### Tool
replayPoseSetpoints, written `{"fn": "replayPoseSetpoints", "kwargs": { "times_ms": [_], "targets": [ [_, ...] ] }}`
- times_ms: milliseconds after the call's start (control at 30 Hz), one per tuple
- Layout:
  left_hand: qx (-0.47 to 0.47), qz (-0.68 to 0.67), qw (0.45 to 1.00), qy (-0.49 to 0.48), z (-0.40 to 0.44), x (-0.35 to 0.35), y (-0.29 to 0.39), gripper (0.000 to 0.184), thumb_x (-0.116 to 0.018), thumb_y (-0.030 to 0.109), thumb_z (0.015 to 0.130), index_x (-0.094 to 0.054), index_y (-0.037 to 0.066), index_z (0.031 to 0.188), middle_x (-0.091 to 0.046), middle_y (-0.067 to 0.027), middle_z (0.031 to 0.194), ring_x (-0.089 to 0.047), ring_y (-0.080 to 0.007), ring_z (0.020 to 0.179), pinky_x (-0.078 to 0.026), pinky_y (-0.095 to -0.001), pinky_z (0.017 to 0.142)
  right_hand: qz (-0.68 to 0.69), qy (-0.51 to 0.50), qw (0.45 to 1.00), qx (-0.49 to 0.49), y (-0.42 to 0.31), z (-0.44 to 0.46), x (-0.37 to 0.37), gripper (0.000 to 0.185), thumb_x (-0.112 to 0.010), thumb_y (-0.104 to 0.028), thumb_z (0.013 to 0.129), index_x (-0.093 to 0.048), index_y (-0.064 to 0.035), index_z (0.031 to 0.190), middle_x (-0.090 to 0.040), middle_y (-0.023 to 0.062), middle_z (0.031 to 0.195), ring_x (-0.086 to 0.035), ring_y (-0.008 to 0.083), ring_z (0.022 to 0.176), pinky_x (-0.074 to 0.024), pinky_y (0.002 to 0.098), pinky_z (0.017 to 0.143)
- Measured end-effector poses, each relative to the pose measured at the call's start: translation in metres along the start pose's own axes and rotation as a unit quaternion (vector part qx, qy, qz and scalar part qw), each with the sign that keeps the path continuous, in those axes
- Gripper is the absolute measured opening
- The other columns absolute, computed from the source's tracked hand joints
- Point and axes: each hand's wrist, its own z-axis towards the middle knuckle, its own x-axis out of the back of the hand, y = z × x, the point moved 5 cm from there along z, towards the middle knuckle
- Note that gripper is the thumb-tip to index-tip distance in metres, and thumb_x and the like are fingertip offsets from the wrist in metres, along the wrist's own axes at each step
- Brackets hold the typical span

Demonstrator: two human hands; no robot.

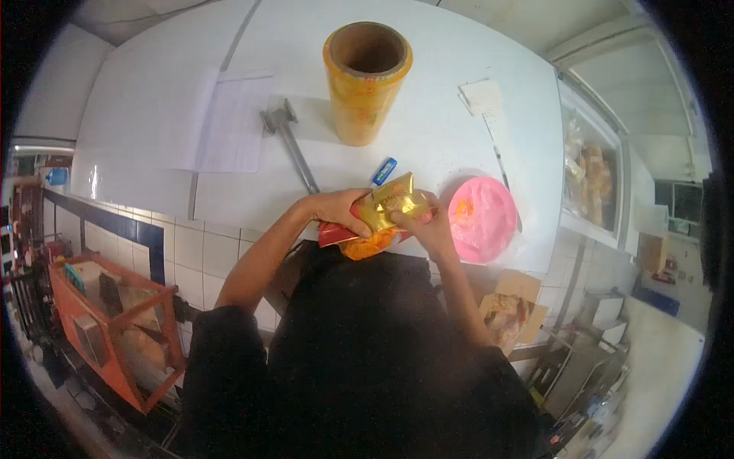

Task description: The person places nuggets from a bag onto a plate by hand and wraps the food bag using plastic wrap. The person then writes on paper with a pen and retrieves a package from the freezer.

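Note:
My left hand [342, 210] grips the left side of a shiny gold and red foil packet [391, 205], with the thumb on its front. My right hand [430, 227] pinches the packet's right side. Under it, close to my body, shows something crumpled and orange [367, 247]; whether it is part of the packet I cannot tell. Just beyond the packet lies a small blue and white item [384, 171]. A grey metal mallet [297, 153] lies near my left hand, its handle end beside the wrist. Right of my right hand is a pink plate [493, 222] with orange bits on it.
A large yellow roll of film [361, 107] stands upright on the white table [428, 99]. Paper sheets [233, 126] lie at the left, a small paper [482, 98] and a pen [501, 164] at the right. An orange-framed crate [115, 336] stands low at the left, an open cardboard box [516, 302] at the right.

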Motion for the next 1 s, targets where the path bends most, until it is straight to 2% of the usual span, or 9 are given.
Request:
{"fn": "replayPoseSetpoints", "kwargs": {
  "times_ms": [67,233,400,500,700,733,800,867,1000],
  "targets": [
    [-0.039,-0.006,0.999,0.006,-0.006,0.001,0.014,0.095,-0.100,0.041,0.066,-0.053,-0.001,0.137,-0.067,-0.0139,0.121,-0.066,-0.0229,0.111,-0.054,-0.0359,0.096,-0.005,0.025,1.000,0.000,-0.010,-0.006,-0.007,0.067,-0.087,-0.018,0.088,-0.052,0.0027,0.140,-0.071,0.0146,0.115,-0.072,0.0195,0.100,-0.0647,0.0319,0.074],
    [0.018,0.133,0.991,-0.008,-0.020,-0.014,0.025,0.094,-0.097,0.046,0.069,-0.052,-0.002,0.135,-0.065,-0.0179,0.123,-0.064,-0.0273,0.117,-0.052,-0.0373,0.100,0.010,-0.031,0.992,-0.122,-0.012,-0.025,-0.019,0.051,-0.082,-0.029,0.094,-0.062,0.0017,0.129,-0.072,0.0091,0.113,-0.069,0.0141,0.100,-0.0598,0.0307,0.084],
    [0.004,0.352,0.920,0.172,-0.034,-0.039,0.068,0.103,-0.091,0.041,0.077,-0.037,-0.006,0.151,-0.055,-0.0250,0.136,-0.059,-0.0405,0.126,-0.049,-0.0450,0.106,0.099,-0.046,0.986,-0.129,0.006,-0.027,-0.021,0.042,-0.077,-0.026,0.099,-0.064,0.0011,0.129,-0.072,0.0077,0.114,-0.070,0.0148,0.100,-0.0593,0.0315,0.083],
    [-0.025,0.424,0.889,0.173,-0.031,-0.053,0.073,0.100,-0.086,0.039,0.083,-0.032,-0.007,0.154,-0.052,-0.0258,0.138,-0.057,-0.0445,0.125,-0.048,-0.0491,0.105,0.156,0.044,0.968,-0.191,0.020,-0.030,-0.022,0.049,-0.080,-0.030,0.096,-0.058,-0.0025,0.130,-0.069,0.0062,0.107,-0.069,0.0133,0.084,-0.0604,0.0288,0.065],
    [0.033,0.517,0.842,0.150,-0.030,-0.054,0.084,0.094,-0.085,0.032,0.080,-0.038,-0.003,0.153,-0.055,-0.0210,0.128,-0.058,-0.0404,0.116,-0.047,-0.0505,0.100,0.238,0.045,0.930,-0.276,0.015,-0.034,-0.032,0.056,-0.069,-0.044,0.102,-0.052,-0.0046,0.139,-0.067,0.0121,0.122,-0.070,0.0226,0.105,-0.0643,0.0389,0.078],
    [0.035,0.510,0.844,0.165,-0.029,-0.053,0.076,0.094,-0.085,0.032,0.080,-0.038,-0.003,0.153,-0.055,-0.0210,0.128,-0.058,-0.0404,0.116,-0.047,-0.0505,0.100,0.035,-0.012,0.992,-0.119,0.005,-0.023,-0.030,0.055,-0.065,-0.045,0.104,-0.053,-0.0051,0.140,-0.066,0.0125,0.124,-0.071,0.0240,0.106,-0.0641,0.0399,0.080],
    [0.002,0.588,0.750,0.304,-0.034,-0.051,0.063,0.091,-0.086,0.028,0.076,-0.044,-0.001,0.151,-0.056,-0.0190,0.124,-0.058,-0.0388,0.114,-0.048,-0.0491,0.097,-0.178,-0.096,0.978,0.053,-0.012,-0.012,-0.039,0.054,-0.061,-0.046,0.106,-0.053,-0.0056,0.140,-0.066,0.0129,0.126,-0.071,0.0253,0.108,-0.0639,0.0409,0.082],
    [0.006,0.544,0.769,0.335,-0.046,-0.041,0.066,0.089,-0.086,0.027,0.076,-0.046,-0.001,0.150,-0.057,-0.0185,0.122,-0.060,-0.0385,0.112,-0.049,-0.0494,0.096,0.218,-0.017,0.932,-0.291,-0.021,-0.004,-0.052,0.048,-0.058,-0.041,0.108,-0.054,-0.0070,0.141,-0.067,0.0138,0.128,-0.071,0.0275,0.107,-0.0638,0.0429,0.085],
    [0.014,0.358,0.864,0.353,-0.075,-0.023,0.062,0.087,-0.084,0.024,0.077,-0.046,-0.001,0.151,-0.061,-0.0197,0.122,-0.063,-0.0399,0.111,-0.052,-0.0511,0.094,0.110,-0.137,0.939,-0.294,-0.038,0.019,-0.032,0.047,-0.055,-0.036,0.110,-0.053,-0.0044,0.145,-0.068,0.0185,0.129,-0.072,0.0313,0.106,-0.0618,0.0430,0.085]
  ]
}}
